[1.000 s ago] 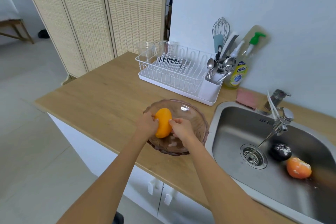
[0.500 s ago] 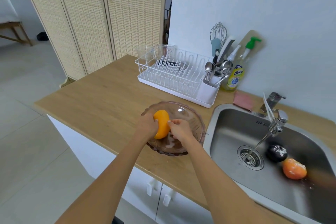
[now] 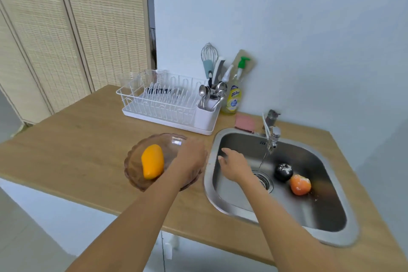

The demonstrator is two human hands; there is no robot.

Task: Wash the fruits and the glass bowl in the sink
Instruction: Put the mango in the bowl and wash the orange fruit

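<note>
A yellow-orange mango (image 3: 152, 161) lies loose in the tinted glass bowl (image 3: 135, 168) on the wooden counter, left of the sink (image 3: 210, 192). My left hand (image 3: 189, 158) is motion-blurred over the bowl's right rim, its fingers not readable. My right hand (image 3: 231, 166) hovers over the sink's left side with fingers spread, holding nothing. In the basin a black fruit (image 3: 283, 172) with white specks and an orange fruit (image 3: 300, 184) sit right of the drain. A thin stream of water runs from the tap (image 3: 272, 137).
A white dish rack (image 3: 163, 106) with glasses and a cutlery holder stands behind the bowl. A dish soap bottle (image 3: 234, 97) and a pink sponge (image 3: 245, 122) are near the tap. The counter's front edge is close below the bowl.
Both hands let go of the mango, which now lies in the bowl. My right hand moved right over the sink; my left hand shifted to the bowl's right rim. The view moved right.
</note>
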